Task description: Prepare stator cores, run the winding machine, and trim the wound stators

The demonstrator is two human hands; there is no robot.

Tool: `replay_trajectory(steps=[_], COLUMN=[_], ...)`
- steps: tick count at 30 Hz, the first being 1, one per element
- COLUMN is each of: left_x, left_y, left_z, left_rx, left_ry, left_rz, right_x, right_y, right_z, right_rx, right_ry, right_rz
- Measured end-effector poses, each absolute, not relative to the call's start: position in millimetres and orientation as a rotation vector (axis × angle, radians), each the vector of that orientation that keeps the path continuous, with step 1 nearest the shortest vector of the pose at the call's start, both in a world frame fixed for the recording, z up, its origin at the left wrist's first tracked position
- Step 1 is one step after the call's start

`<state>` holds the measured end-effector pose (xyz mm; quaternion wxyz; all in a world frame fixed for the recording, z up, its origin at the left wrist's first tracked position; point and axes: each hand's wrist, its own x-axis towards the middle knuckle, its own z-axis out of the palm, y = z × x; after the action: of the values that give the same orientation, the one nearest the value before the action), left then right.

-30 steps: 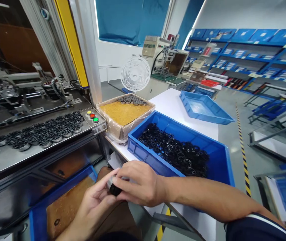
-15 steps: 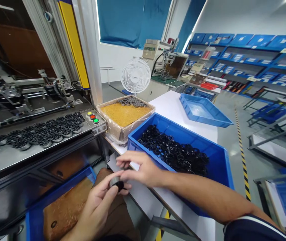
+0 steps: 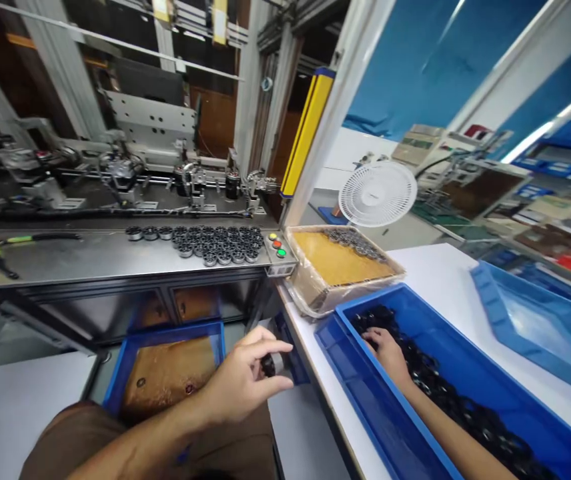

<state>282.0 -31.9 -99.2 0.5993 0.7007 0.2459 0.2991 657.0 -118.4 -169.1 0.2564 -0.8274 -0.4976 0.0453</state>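
My left hand (image 3: 243,377) is raised over my lap, in front of the gap between bench and table. Its curled fingers hold a short silver ring with a black part in it (image 3: 276,363), while thumb and forefinger stretch out apart. My right hand (image 3: 388,353) reaches into the deep blue bin (image 3: 365,400), its fingers bent down onto the loose black ring-shaped parts (image 3: 423,367). Whether a part sits between those fingertips is hidden. Rows of silver-and-black rings (image 3: 220,241) stand on the metal bench to the left.
A button box (image 3: 280,252) sits at the bench corner beside a plastic-lined carton (image 3: 310,297) with more rings inside. Behind are a yellow guard post (image 3: 308,133) and a white fan (image 3: 378,193). A shallow blue tray (image 3: 540,327) lies right; another blue tray (image 3: 223,343) is below the bench.
My view has swung left. My hands, formerly together at the silver ring, are now apart: the left keeps the ring, and the right has gone into the blue bin.
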Motion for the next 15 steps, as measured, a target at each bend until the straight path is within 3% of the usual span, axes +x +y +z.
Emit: replay_trajectory(steps=[7,12,15], left_x=[263.6,256.7,262.2], left_y=[-24.7,-19.9,-23.3], left_z=[-84.9,-81.8,-81.5], left_rx=[1.626,1.342,1.19], left_ry=[0.51,0.483,0.453], left_rz=[0.789,0.805,0.764], right_x=[649.8,623.9,562.8], right_y=[-114.3,-104.9,-119.9], right_z=[-148.0,-88.8,-49.4], right_rx=[-2.157,-2.06,-1.843], right_ry=[-1.34,-1.162,-1.304], right_rz=[-0.024,-0.195,-0.124])
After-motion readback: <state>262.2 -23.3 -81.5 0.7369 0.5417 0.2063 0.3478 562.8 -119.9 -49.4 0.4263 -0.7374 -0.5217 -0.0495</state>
